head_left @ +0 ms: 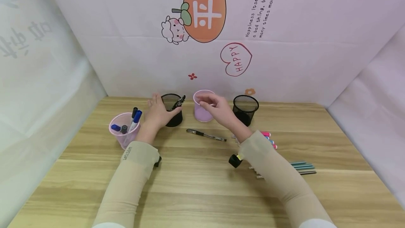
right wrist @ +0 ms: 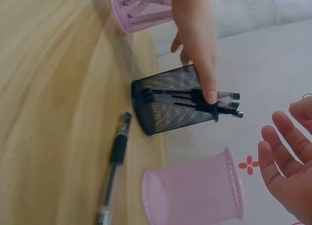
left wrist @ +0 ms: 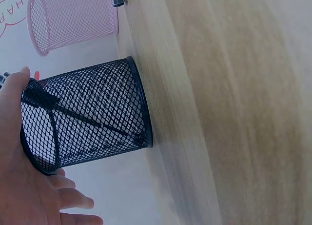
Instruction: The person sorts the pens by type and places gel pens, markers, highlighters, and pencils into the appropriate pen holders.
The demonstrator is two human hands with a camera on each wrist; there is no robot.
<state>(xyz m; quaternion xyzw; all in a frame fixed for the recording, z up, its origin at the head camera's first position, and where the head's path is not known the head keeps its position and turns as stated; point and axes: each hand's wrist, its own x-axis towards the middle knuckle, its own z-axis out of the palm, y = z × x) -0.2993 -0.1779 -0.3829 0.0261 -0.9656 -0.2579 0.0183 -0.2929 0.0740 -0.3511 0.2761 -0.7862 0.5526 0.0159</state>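
My left hand (head_left: 157,116) holds a black mesh pen cup (head_left: 174,119) by its rim, with the thumb across the near side and the other fingers spread at its left. Several black gel pens (right wrist: 229,106) stand in that cup, their ends poking past the rim. My right hand (head_left: 219,111) hovers over a pink mesh cup (head_left: 202,113), its fingers loosely bent and nothing between them. On the table in front of the cups lies one gel pen (head_left: 206,135) with a black grip.
At the left, another pink cup (head_left: 117,134) holds several markers. A second black mesh cup (head_left: 245,115) stands right of my right hand. Pink and blue pens (head_left: 268,139) and some green and black sticks (head_left: 302,166) lie partly under the right forearm. A white printed cloth (head_left: 142,62) rises behind.
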